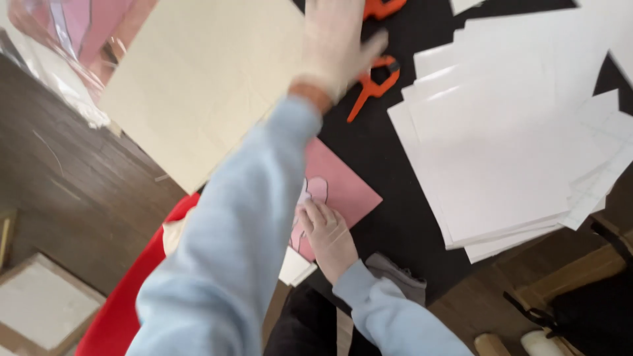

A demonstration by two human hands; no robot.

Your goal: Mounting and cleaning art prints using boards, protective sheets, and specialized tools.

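Note:
My left hand (336, 46), in a pale glove and blurred, reaches far forward and grips the right edge of a large cream board (198, 86). The board hangs tilted past the table edge, over the floor. My right hand (326, 234), also gloved, lies flat with its fingers spread on a pink sheet (346, 188). That sheet bears a lighter pink cut-out shape and rests on the black table top (382, 165). Both arms wear light blue sleeves; the left sleeve hides part of the pink sheet.
A fanned stack of white sheets (501, 151) covers the table's right side. Two orange spring clamps (372, 86) lie near my left hand. A red cloth (119, 303), a framed panel (39, 310) on the wood floor, and a clear plastic bag (66, 39) are at left.

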